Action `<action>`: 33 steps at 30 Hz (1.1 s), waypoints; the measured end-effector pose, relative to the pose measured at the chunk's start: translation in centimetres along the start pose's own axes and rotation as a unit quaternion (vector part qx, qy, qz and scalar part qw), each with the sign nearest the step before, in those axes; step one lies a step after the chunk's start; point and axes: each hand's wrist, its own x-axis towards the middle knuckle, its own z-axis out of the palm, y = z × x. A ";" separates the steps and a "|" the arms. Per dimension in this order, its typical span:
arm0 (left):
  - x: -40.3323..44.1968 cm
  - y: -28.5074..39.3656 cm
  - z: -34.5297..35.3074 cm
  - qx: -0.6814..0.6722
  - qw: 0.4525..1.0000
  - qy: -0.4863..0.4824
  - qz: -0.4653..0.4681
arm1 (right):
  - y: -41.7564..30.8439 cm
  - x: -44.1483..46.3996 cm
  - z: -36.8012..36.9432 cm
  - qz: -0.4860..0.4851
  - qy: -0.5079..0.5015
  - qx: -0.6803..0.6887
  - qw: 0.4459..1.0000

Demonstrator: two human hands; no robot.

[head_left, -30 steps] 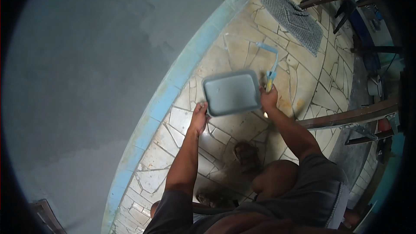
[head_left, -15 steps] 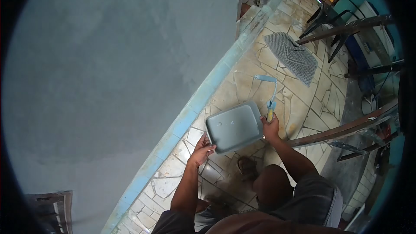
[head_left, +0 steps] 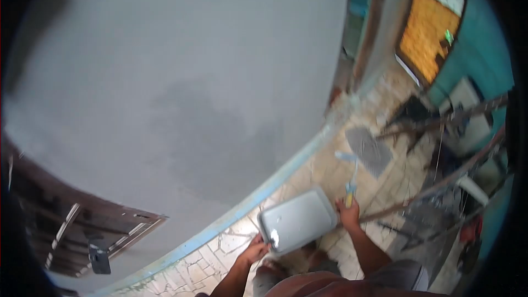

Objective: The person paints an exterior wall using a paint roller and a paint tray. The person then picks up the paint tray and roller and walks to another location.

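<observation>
A grey paint tray (head_left: 297, 221) is held out in front of me, tilted, with a bright glare near its left corner. My left hand (head_left: 254, 249) grips the tray's lower left edge, thumb over the rim. At its right side, my right hand (head_left: 347, 213) is closed round the yellow handle of a paint roller (head_left: 350, 198). The roller's light blue sleeve points away from me, above the floor. Whether the right fingers also bear on the tray is blurred.
A large grey wall (head_left: 220, 93) fills the left, with a light blue skirting (head_left: 247, 198) along its foot. A grey mat (head_left: 369, 151) lies on the stone floor. Wooden poles (head_left: 445, 120) and stacked things crowd the right. A dark-framed window (head_left: 93, 231) is at lower left.
My view has swung up toward the wall, so more wall and the window show. The tray, roller and both hands sit lower in view; both grips look the same.
</observation>
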 end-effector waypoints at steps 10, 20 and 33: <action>-22.3 4.1 9.3 -0.039 0.992 0.053 0.109 | -5.7 -17.7 -7.6 0.111 0.081 -0.094 0.986; -35.6 0.8 7.6 -0.073 0.961 0.121 0.239 | -1.8 -25.7 -7.3 0.186 -0.060 -0.335 0.922; -49.4 -6.7 5.0 -0.156 0.913 0.158 0.341 | -4.7 -31.4 -2.6 -0.006 -0.075 -0.154 0.985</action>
